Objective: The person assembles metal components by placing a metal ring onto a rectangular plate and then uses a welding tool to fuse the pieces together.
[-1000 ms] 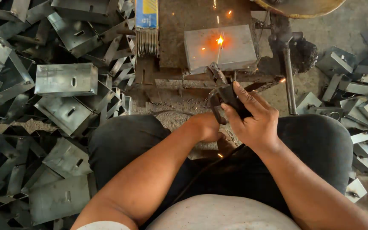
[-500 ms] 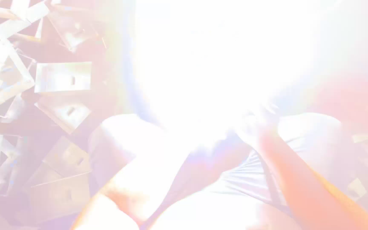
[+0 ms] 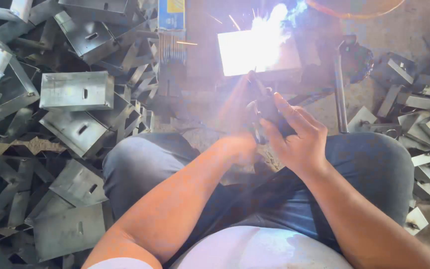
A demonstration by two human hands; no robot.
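Note:
Both hands hold a dark electrode holder [image 3: 267, 107] in front of my knees. My right hand [image 3: 299, 137] wraps it from the right with fingers closed. My left hand [image 3: 240, 144] grips it from below, partly hidden behind the glare. The rod points forward to a grey metal box piece [image 3: 257, 52] on a low work stand, where a bright white arc [image 3: 269, 22] throws sparks at the piece's far top edge.
A big heap of bent grey metal brackets [image 3: 75, 92] fills the ground on the left. More brackets [image 3: 424, 114] lie on the right. A blue and yellow box of welding rods [image 3: 171, 20] sits left of the piece. A steel bar [image 3: 340, 92] stands right of it.
One second ago there was only a small orange spark on the piece. Half a second ago glare whitened the view. Now the arc burns bright at the piece's top edge; my hands barely moved.

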